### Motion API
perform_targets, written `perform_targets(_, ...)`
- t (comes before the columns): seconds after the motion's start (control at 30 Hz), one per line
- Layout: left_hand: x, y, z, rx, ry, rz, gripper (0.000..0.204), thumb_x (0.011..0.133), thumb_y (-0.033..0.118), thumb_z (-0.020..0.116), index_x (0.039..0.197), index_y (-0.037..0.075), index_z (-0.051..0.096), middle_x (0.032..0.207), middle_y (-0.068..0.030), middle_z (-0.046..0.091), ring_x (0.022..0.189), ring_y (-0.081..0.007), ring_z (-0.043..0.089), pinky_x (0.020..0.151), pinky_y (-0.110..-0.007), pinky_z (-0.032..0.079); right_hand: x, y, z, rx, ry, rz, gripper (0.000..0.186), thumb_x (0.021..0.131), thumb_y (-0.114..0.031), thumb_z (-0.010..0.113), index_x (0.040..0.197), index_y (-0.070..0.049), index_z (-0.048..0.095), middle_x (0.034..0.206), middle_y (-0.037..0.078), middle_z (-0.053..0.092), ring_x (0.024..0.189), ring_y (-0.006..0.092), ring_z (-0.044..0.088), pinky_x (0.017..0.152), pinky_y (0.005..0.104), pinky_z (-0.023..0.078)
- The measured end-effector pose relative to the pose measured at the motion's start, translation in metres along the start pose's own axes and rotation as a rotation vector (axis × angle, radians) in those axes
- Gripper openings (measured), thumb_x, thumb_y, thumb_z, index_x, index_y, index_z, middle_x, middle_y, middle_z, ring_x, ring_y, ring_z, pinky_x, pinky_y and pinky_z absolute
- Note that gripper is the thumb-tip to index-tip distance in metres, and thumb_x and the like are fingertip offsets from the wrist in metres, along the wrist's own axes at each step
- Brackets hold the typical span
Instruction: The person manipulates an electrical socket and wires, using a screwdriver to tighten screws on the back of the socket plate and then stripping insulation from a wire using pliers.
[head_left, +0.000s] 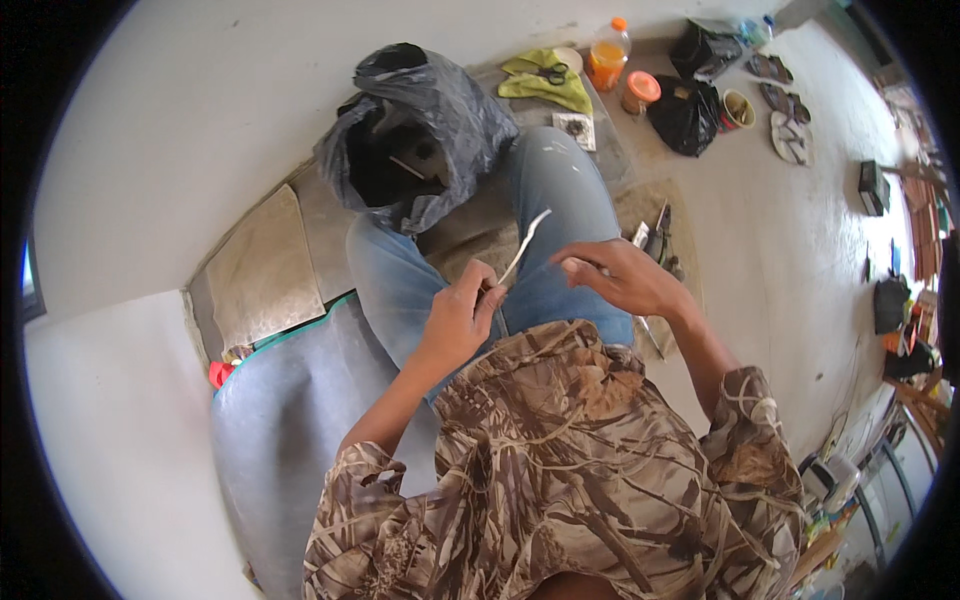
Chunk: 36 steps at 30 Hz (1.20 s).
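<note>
My left hand (462, 318) is closed around the lower end of a thin white strip (526, 243) that rises up and to the right over my jeans-clad legs (560, 200). My right hand (622, 276) hovers just right of the strip with its fingers bent and spread, holding nothing I can make out. Both forearms come out of camouflage sleeves (560, 470). I sit on the floor with a dark grey plastic bag (420, 130), open at the top, standing beside my left knee.
Pliers (659, 236) lie by my right thigh. Farther off are a yellow-green cloth with scissors (548, 76), an orange bottle (608, 54), an orange-lidded jar (640, 92), black bags (688, 115) and sandals (785, 115). A grey mat (290, 420) lies at left, white wall behind.
</note>
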<state>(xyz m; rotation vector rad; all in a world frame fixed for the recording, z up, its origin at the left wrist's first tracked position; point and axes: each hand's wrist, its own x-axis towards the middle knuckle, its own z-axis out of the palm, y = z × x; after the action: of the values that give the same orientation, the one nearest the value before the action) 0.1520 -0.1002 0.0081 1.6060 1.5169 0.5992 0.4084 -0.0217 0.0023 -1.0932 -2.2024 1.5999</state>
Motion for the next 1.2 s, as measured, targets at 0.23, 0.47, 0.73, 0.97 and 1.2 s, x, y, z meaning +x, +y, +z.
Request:
perform_targets(0.23, -0.005, 0.010, -0.024, -0.293, 0.040, 0.125, 0.017, 0.100, 0.018, 0.056, 0.097, 0.005, 0.044, 0.077, -0.0038, 0.056, 0.072, -0.0100, 0.054, 0.066, -0.025, 0.042, 0.000, -0.029, -0.008, 0.010, 0.566, -0.259, 0.042, 0.082, -0.010, 0.074, 0.122, -0.003, 0.061, 0.090, 0.007, 0.064, 0.085, 0.0187, 0.061, 0.075, 0.0322, 0.049)
perform_targets(0.47, -0.014, 0.021, -0.034, -0.414, -0.102, 0.062, 0.020, 0.100, 0.022, 0.056, 0.107, 0.005, 0.048, 0.075, -0.0007, 0.052, 0.072, -0.0066, 0.050, 0.066, -0.022, 0.039, 0.001, -0.045, -0.027, -0.188, 0.296, -0.330, 0.022, 0.080, -0.008, 0.075, 0.100, -0.004, 0.071, 0.089, 0.009, 0.064, 0.083, 0.0252, 0.059, 0.072, 0.0363, 0.048)
perform_targets(0.73, -0.012, 0.019, -0.055, -0.477, -0.442, 0.010, 0.035, 0.102, 0.032, 0.052, 0.119, 0.003, 0.061, 0.068, 0.0048, 0.044, 0.059, -0.0022, 0.035, 0.050, -0.021, 0.027, 0.002, -0.047, -0.041, -0.099, -0.017, -0.548, 0.011, 0.079, -0.003, 0.075, 0.089, -0.001, 0.072, 0.084, 0.009, 0.065, 0.080, 0.0262, 0.059, 0.069, 0.0367, 0.046)
perform_targets(0.97, -0.011, -0.006, -0.069, -0.996, -0.470, -0.439, 0.036, 0.104, 0.029, 0.047, 0.119, -0.002, 0.056, 0.069, 0.0067, 0.034, 0.053, -0.0022, 0.028, 0.044, -0.018, 0.022, 0.008, -0.011, -0.049, 0.037, 0.372, -0.376, 0.009, 0.090, -0.009, 0.066, 0.088, 0.000, 0.064, 0.080, 0.004, 0.060, 0.073, 0.0144, 0.057, 0.069, 0.0302, 0.045)
perform_targets(1.2, -0.011, -0.014, -0.061, -1.283, -0.335, -0.512, 0.034, 0.103, 0.023, 0.048, 0.124, -0.004, 0.052, 0.069, 0.0043, 0.039, 0.053, -0.0011, 0.036, 0.041, -0.016, 0.031, 0.002, 0.008, -0.048, 0.163, 0.431, -0.066, 0.030, 0.102, -0.028, 0.053, 0.090, -0.001, 0.059, 0.079, 0.000, 0.053, 0.076, 0.0064, 0.049, 0.069, 0.0231, 0.041)
